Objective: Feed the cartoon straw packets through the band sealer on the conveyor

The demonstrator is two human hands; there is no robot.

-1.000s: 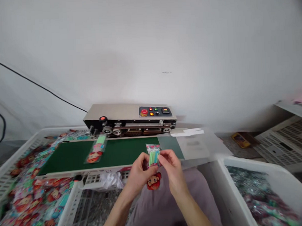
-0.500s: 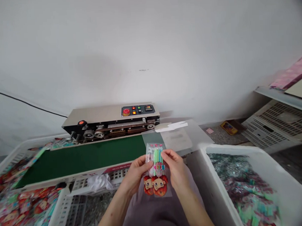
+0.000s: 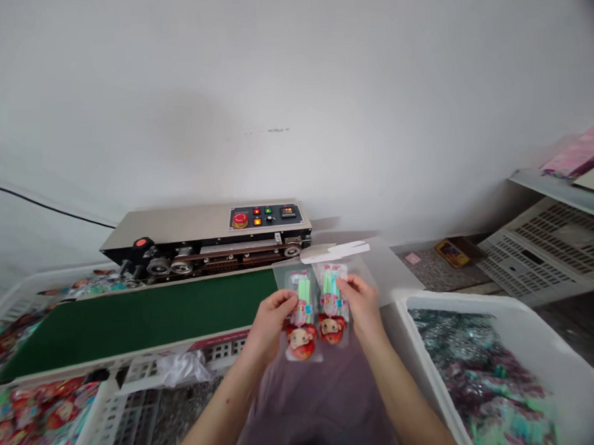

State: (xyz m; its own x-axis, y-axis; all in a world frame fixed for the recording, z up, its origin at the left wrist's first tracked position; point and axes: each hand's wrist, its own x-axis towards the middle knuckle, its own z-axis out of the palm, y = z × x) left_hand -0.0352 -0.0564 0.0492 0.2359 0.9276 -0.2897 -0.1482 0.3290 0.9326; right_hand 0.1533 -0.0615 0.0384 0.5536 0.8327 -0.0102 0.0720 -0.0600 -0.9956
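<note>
My left hand (image 3: 276, 315) pinches the edge of a clear plastic packet (image 3: 302, 337) holding green sticks and a red-haired cartoon head. A second, similar packet (image 3: 332, 327) hangs from my right hand (image 3: 360, 302), gripped between thumb and fingers. The two packets are side by side, heads toward me, just in front of the sealing machine's feed end. Behind them lies a pale flat plate (image 3: 368, 265) with white strips (image 3: 347, 250) on it. The green conveyor belt (image 3: 158, 314) runs off to the left, below the band sealer (image 3: 203, 230) with its lit control panel (image 3: 267, 216).
A white bin (image 3: 507, 312) of wrapped sticks stands at my right. White baskets (image 3: 108, 404) with finished-looking packets (image 3: 34, 417) are at the lower left. Crumpled clear plastic (image 3: 185, 368) lies under the belt. Perforated crates (image 3: 544, 238) stand at the far right.
The two packets, overlapping in both hands before, are now apart, one in each hand. Both have moved up toward the plate, the right hand shifting right.
</note>
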